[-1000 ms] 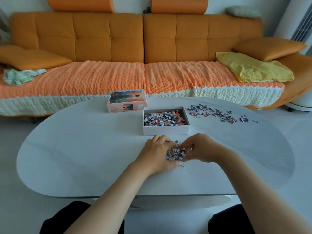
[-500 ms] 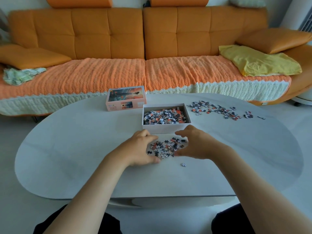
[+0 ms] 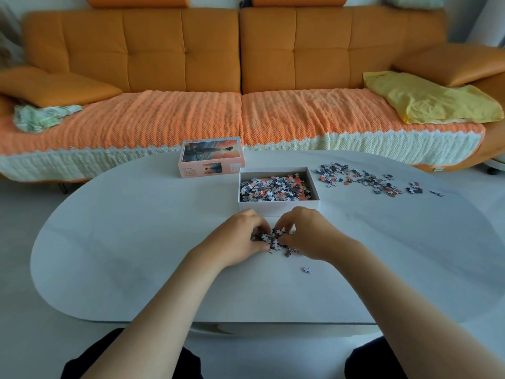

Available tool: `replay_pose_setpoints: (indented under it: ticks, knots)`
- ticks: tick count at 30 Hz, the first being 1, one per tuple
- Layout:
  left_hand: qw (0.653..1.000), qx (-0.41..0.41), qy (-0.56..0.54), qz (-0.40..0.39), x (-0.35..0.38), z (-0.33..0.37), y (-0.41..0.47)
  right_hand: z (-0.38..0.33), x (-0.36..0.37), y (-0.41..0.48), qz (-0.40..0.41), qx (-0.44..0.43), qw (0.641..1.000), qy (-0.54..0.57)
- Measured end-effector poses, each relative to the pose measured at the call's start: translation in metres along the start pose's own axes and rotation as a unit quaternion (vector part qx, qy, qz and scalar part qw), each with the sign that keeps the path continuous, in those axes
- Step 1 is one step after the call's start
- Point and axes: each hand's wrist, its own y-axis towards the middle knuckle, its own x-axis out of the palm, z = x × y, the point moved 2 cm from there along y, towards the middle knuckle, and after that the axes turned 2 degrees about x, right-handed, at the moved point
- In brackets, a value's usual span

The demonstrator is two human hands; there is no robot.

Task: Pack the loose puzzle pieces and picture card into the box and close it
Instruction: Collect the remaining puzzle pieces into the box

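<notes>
Your left hand [image 3: 240, 236] and right hand [image 3: 308, 233] are cupped toward each other on the white table [image 3: 131, 242], fingers curled inward around a small heap of puzzle pieces [image 3: 273, 240] pinched between them. Both hands press against the heap from either side, fingertips nearly meeting over it; a few pieces spill out under your right palm. One stray piece [image 3: 307, 269] lies alone on the table just nearer to you than your right hand.

Just beyond your knuckles sits the open box [image 3: 278, 205], a white tray, its near wall close to your fingers. It already holds a layer of mixed grey, white and orange pieces, with a patch of orange showing under them at the right side; you cannot tell from here whether that is the picture card.

To the right of the box, a loose scatter of pieces [image 3: 366, 180] trails across the table toward its far right edge.

To the box's left and a little farther back stands the lid [image 3: 211, 160], pale pink with a printed sunset picture on top and a smaller copy on its side. There is white lettering on that side, too blurred to read.

Behind the table runs an orange sofa [image 3: 240, 50] with a yellow cloth [image 3: 429, 99] at its right end.
</notes>
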Motion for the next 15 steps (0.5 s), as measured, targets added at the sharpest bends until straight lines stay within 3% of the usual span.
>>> replay_pose_setpoints:
  ticks: [15]
  knots:
    - [0.996, -0.042, -0.068, 0.034, -0.016, -0.006, 0.008, 0.0, -0.016, 0.004, -0.003, 0.02, 0.998, 0.063]
